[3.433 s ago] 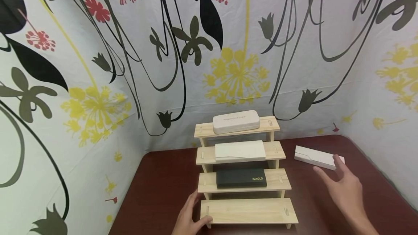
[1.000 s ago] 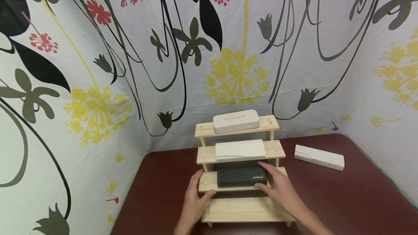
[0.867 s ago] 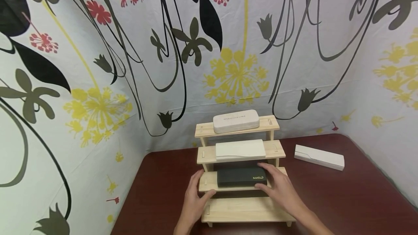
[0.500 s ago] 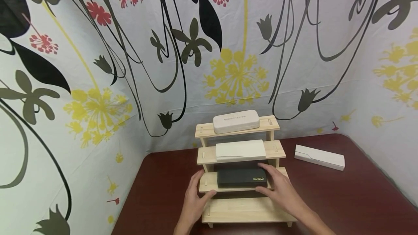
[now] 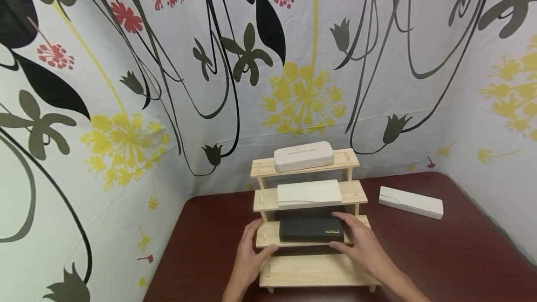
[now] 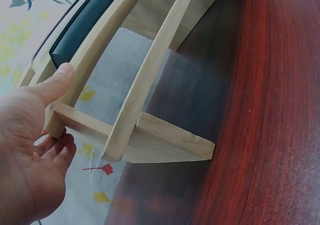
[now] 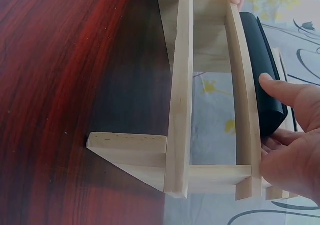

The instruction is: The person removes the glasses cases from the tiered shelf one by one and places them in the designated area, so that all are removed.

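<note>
Floral cloth (image 5: 302,31) backs the dark red surface (image 5: 209,246). Earlier by the one loose white box (image 5: 411,202), the right hand (image 5: 364,244) now grips the black case (image 5: 308,229), which runs left-to-right, lettering (image 5: 333,232) frontward, on the second-lowest of four shelves (image 5: 270,234), below two pale cases (image 5: 304,156); the left hand (image 5: 248,257) pinches that shelf's end.

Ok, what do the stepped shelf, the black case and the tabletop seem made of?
Stepped shelf: pale, apparently unvarnished wood, perhaps plywood; grain shows on the boards.
Black case: smooth, low-sheen, possibly imitation leather or plastic, from its soft highlights.
Tabletop: satiny reddish-brown wood or laminate, with streaky grain.
</note>
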{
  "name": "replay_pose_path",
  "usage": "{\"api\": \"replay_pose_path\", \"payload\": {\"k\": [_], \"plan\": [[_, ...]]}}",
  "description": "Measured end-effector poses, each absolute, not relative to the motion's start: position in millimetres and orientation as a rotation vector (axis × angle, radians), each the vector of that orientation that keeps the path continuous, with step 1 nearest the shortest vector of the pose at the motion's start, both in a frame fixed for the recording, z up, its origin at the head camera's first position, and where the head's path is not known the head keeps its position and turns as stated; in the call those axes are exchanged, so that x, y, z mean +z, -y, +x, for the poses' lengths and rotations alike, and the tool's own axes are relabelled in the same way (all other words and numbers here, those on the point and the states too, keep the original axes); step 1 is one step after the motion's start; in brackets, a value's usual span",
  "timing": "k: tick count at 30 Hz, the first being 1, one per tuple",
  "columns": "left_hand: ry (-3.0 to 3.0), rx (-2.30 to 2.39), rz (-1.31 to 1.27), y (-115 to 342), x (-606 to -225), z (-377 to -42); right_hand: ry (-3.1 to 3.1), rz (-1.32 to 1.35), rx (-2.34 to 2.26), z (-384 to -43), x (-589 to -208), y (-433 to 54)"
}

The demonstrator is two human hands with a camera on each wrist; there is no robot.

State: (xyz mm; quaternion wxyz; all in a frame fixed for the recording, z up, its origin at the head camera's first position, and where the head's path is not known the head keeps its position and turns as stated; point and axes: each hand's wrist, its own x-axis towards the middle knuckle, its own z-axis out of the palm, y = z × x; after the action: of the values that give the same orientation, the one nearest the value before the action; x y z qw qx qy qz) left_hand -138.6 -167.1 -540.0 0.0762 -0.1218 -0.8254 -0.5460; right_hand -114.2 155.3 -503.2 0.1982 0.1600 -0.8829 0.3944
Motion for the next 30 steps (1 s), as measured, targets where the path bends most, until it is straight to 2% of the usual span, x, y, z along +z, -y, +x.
{"api": "replay_pose_path", "payload": {"k": [30], "plan": [[2.476,-1.695,-0.378,168.1,-543.2,-140.6,2.476,0.465,1.101,-110.5,-504.2,-161.0]]}}
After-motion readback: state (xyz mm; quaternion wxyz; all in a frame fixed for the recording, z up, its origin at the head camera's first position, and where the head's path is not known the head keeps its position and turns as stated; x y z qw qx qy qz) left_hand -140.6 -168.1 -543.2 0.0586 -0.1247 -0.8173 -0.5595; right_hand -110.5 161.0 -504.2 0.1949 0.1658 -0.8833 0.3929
